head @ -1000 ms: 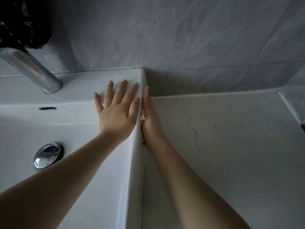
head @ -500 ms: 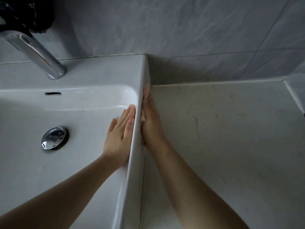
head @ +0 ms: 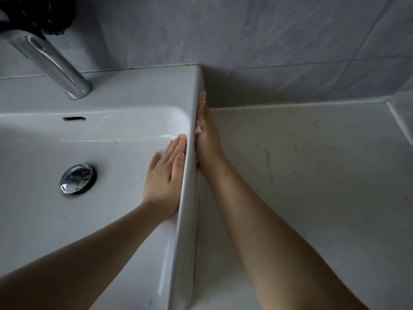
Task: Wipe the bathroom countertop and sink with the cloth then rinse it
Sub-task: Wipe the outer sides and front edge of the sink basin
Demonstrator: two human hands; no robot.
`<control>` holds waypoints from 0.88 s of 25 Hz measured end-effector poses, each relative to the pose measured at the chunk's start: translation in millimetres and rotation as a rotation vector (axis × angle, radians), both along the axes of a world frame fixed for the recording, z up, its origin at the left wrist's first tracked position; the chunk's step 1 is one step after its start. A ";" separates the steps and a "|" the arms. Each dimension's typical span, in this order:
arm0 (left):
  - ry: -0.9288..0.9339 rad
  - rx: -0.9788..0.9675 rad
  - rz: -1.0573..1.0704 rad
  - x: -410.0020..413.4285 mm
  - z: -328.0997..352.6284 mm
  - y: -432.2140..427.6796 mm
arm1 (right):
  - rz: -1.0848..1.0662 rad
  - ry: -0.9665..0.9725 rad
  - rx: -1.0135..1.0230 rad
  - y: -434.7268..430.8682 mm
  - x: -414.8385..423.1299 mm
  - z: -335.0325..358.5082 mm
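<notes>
The white sink (head: pixel 138 90) fills the left half, and the pale marbled countertop (head: pixel 312 175) lies to its right. My right hand (head: pixel 207 144) lies flat against the outside of the sink's right wall, fingers straight. It presses a pinkish cloth (head: pixel 202 100) to the wall. Only small bits of the cloth show past my fingertips and beside my palm. My left hand (head: pixel 164 175) rests flat with straight fingers inside the basin, against the inner side of the same wall.
A chrome faucet (head: pixel 55 61) leans over the basin from the back left, under a dark object (head: pixel 44 12). The chrome drain plug (head: pixel 77 178) sits in the basin floor. Grey tiled wall (head: pixel 245 30) stands behind, and a raised ledge (head: pixel 400 121) borders the counter's right.
My left hand has slid from the sink's back ledge down into the basin, onto the right inner wall. My right hand with the cloth stays on the outer wall.
</notes>
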State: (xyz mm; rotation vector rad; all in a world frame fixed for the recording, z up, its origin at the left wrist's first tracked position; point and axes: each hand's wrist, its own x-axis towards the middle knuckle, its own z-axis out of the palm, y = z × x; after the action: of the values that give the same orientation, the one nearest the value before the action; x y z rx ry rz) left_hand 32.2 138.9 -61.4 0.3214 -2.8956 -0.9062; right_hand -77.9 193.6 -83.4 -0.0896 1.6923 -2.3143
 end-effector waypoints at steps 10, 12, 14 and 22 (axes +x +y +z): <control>-0.022 -0.009 0.005 -0.4 -2.3 -0.7 | 0.048 -0.131 -0.050 11.7 45.7 -24.3; -0.007 -0.009 0.006 -0.3 -2.2 -0.6 | 0.036 -0.216 -0.053 2.7 17.4 -20.1; 0.001 -0.017 0.008 0.1 -2.8 -0.5 | 0.057 -0.246 -0.074 11.3 43.0 -22.2; 0.023 -0.005 0.022 -1.3 -4.1 -0.9 | -0.045 -0.140 -0.010 3.6 14.2 15.8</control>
State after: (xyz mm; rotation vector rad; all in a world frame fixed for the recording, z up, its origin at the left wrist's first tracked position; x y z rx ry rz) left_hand 30.9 138.0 -65.5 0.3395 -2.8670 -0.8924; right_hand -63.7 197.1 -67.6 0.1067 1.6307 -2.3023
